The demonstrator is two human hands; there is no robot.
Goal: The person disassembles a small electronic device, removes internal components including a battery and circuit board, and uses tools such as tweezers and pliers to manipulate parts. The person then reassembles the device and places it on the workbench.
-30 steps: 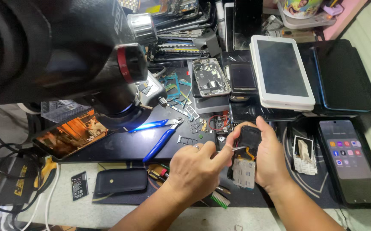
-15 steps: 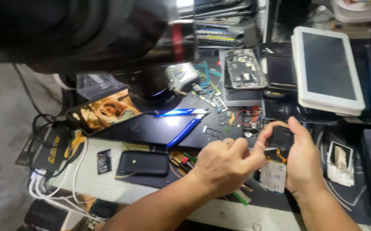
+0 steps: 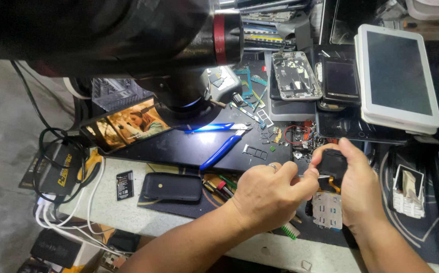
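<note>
Both hands unmoved since earlier: right hand (image 3: 363, 192) pinches small black phone part (image 3: 333, 164) above cluttered bench (image 3: 128, 215); left hand (image 3: 270, 194) fingertips grip its edge. White tablet (image 3: 396, 76) behind.

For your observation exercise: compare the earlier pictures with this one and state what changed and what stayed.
Mostly the view shifted left, so bench items sit further right in frame. Left hand and right hand still pinch the small black part together. Blue-handled pliers and white tablet stayed put.
</note>
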